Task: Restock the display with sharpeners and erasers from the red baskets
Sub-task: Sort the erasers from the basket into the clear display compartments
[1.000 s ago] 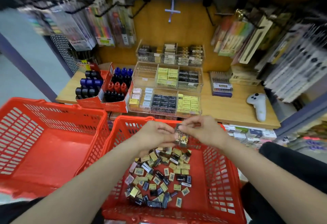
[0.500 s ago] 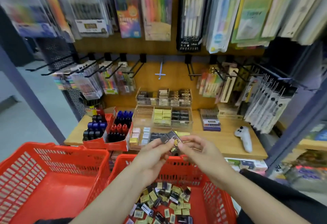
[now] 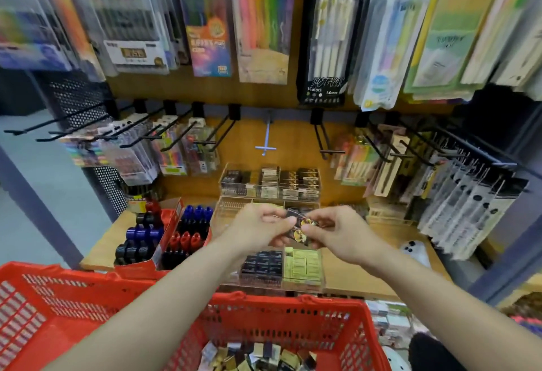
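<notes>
Far L, low: red basket [image 3: 44, 312], mesh walls, inside not visible from this angle. Just behind it on the wooden shelf [image 3: 366, 276]: red cardboard box [image 3: 140, 265] w/ black, blue and red markers [image 3: 181, 241] standing in rows.

Above, L side: black hooks [image 3: 73, 124] w/ blurred pen packs [image 3: 132, 159]. Top row hangs more packs, incl. highlighter sets [image 3: 261, 24] and a black 3-colour pen pack [image 3: 325, 42].

Centre, low: second red basket [image 3: 293, 323], touching the first at its L wall. Small wrapped pcs [image 3: 258, 356] piled on its floor, dark and yellowish; can't tell erasers from sharpeners at this res.

Centre: L hand [image 3: 258, 230] and R hand [image 3: 343, 235] meet above the clear tiered display [image 3: 269, 185]. Both pinch one small bunch of dark packets [image 3: 302, 227] w/ gold print, L fingers curled on its L end, R thumb and fingers [image 3: 318, 234] on its R end. Bunch is in the air, over the display's middle tier, well above the basket.

Display: back tier holds dark and pale boxed items; front tier shows black pcs [image 3: 261, 262] beside yellow pcs [image 3: 302, 262], separate compartments. Middle tier mostly hidden by hands.

R of display: white controller-like object [image 3: 416, 250] on shelf, partly seen. Far R: hooks w/ long dark-topped packs [image 3: 469, 203], blurred.
</notes>
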A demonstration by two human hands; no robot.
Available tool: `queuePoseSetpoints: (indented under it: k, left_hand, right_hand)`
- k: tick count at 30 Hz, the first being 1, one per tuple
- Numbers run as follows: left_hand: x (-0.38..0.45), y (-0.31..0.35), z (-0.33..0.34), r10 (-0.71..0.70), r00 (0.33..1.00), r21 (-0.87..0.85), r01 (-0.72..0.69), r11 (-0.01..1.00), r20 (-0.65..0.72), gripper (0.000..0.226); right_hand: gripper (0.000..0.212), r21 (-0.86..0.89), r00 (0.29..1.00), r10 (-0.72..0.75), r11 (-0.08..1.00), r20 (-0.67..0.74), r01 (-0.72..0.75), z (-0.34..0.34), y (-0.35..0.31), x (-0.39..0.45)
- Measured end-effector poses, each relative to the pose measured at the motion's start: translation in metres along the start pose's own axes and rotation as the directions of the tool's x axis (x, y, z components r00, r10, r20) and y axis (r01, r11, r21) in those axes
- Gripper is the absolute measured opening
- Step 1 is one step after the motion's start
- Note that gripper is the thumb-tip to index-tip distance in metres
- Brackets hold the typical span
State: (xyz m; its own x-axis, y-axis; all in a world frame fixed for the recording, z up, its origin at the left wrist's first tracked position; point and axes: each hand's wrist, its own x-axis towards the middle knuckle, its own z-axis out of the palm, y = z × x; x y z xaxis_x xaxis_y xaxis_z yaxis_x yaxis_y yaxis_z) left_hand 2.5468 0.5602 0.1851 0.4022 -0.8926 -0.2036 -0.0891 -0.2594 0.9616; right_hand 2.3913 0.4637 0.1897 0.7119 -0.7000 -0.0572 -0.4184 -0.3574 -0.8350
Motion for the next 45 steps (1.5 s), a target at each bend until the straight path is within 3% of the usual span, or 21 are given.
queuePoseSetpoints:
  k: [4, 8, 12, 14, 15, 17, 18, 21, 25, 28, 33, 36, 42, 45]
  left_hand:
    - [0.048, -0.004, -0.008, -0.049, 0.997, -0.019, 0.05, 0.999, 0.055, 0.021]
    - [0.104, -0.014, -0.001, -0.193, 0.98, -0.255, 0.175, 0.951, -0.05, 0.028]
    - [0.152, -0.015, 0.013, -0.222, 0.97, -0.348, 0.176, 0.921, -0.096, 0.015]
    - [0.172, -0.015, 0.018, -0.17, 0.967, -0.214, 0.128, 0.969, -0.191, 0.01]
    - [0.181, -0.017, 0.019, -0.081, 0.969, 0.001, 0.084, 0.996, -0.234, 0.018]
    - [0.192, -0.02, 0.018, 0.122, 0.972, 0.454, -0.019, 0.891, -0.199, 0.036]
    - [0.195, -0.022, 0.016, 0.198, 0.967, 0.577, -0.071, 0.814, -0.161, 0.042]
    - [0.201, -0.034, 0.011, 0.295, 0.955, 0.726, -0.172, 0.666, -0.044, 0.055]
    - [0.205, -0.045, 0.012, 0.188, 0.975, 0.792, -0.209, 0.574, 0.121, 0.066]
    - [0.206, -0.047, 0.015, 0.153, 0.972, 0.82, -0.235, 0.522, 0.181, 0.065]
    - [0.209, -0.045, 0.023, 0.131, 0.972, 0.86, -0.236, 0.453, 0.197, 0.066]
    - [0.21, -0.042, 0.026, 0.111, 0.975, 0.877, -0.221, 0.427, 0.191, 0.068]
    - [0.217, -0.039, 0.031, 0.03, 0.983, 0.896, -0.175, 0.407, 0.179, 0.075]
    - [0.211, -0.038, 0.032, 0.077, 0.984, 0.887, -0.176, 0.428, 0.159, 0.076]
  right_hand:
    - [0.009, -0.029, 1.0, -0.004, 1.0, 0.023, 0.005, -0.006, 0.014, 0.048]
    - [0.026, -0.087, 0.984, -0.054, 0.995, -0.168, 0.04, 0.003, 0.036, 0.087]
    - [0.027, 0.174, 0.964, 0.09, 0.984, -0.249, -0.047, 0.01, 0.056, 0.132]
    - [0.03, 0.062, 0.945, 0.114, 0.993, -0.306, -0.099, 0.003, 0.064, 0.156]
    - [0.03, -0.062, 0.936, 0.085, 0.992, -0.341, -0.113, -0.002, 0.068, 0.166]
    - [0.03, -0.229, 0.923, 0.044, 0.963, -0.383, -0.141, -0.011, 0.072, 0.184]
    - [0.031, -0.287, 0.924, 0.04, 0.945, -0.381, -0.159, -0.013, 0.074, 0.191]
    - [0.035, -0.446, 0.939, 0.099, 0.86, -0.33, -0.248, -0.012, 0.077, 0.207]
    - [0.028, -0.603, 0.96, 0.07, 0.765, -0.269, -0.225, -0.008, 0.084, 0.212]
    - [0.04, -0.749, 0.967, -0.004, 0.634, -0.253, -0.193, -0.005, 0.097, 0.207]
    - [0.045, -0.774, 0.956, -0.229, 0.634, -0.186, 0.001, 0.005, 0.111, 0.179]
    - [0.052, -0.794, 0.983, -0.152, 0.608, -0.102, 0.012, 0.011, 0.119, 0.172]
    - [0.058, -0.849, 0.988, -0.096, 0.526, -0.12, -0.052, 0.012, 0.118, 0.176]
    - [0.062, -0.835, 0.992, -0.052, 0.546, -0.115, -0.068, 0.011, 0.114, 0.172]
